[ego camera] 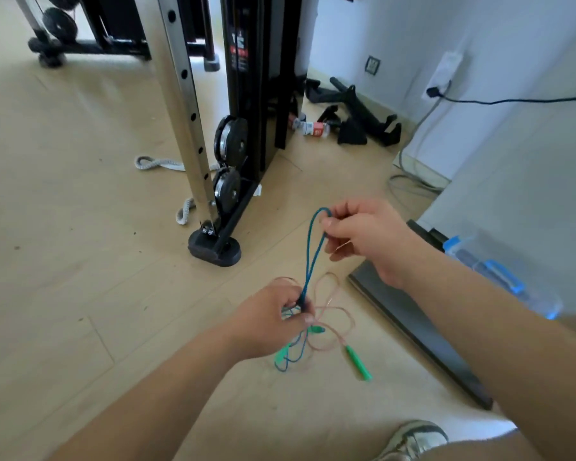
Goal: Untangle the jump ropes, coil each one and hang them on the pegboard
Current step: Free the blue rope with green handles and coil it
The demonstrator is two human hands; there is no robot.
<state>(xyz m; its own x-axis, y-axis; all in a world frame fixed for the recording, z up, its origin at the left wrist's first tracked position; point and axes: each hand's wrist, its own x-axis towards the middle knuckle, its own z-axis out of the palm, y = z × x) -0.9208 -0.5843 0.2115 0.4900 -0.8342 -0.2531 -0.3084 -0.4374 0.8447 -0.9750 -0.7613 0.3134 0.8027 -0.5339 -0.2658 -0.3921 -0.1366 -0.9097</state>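
The person's right hand [363, 237] pinches, between thumb and fingers, the top of a long narrow loop of the blue rope [312, 251]. It is a thin twisted cord, pulled straight down to the left hand [270, 322]. The fingers of the left hand are clenched around the low end of this loop, where it meets the pink rope [352, 322], a thin half-transparent cord that stands out in soft round loops to the right of the fist. Under the fist more blue cord hangs slack, and a smooth green handle [358, 362], shaped like a short stick, shows at the near right; if it touches the ground I cannot tell. Below is the floor [80, 261] of pale wood planks, which runs wide to the left. At the far left stands a shiny chrome post [180, 94] with holes, on a black foot. At the right a dark flat board [413, 324] lies with its straight edge near the ropes, and beyond it a clear plastic box [499, 271].
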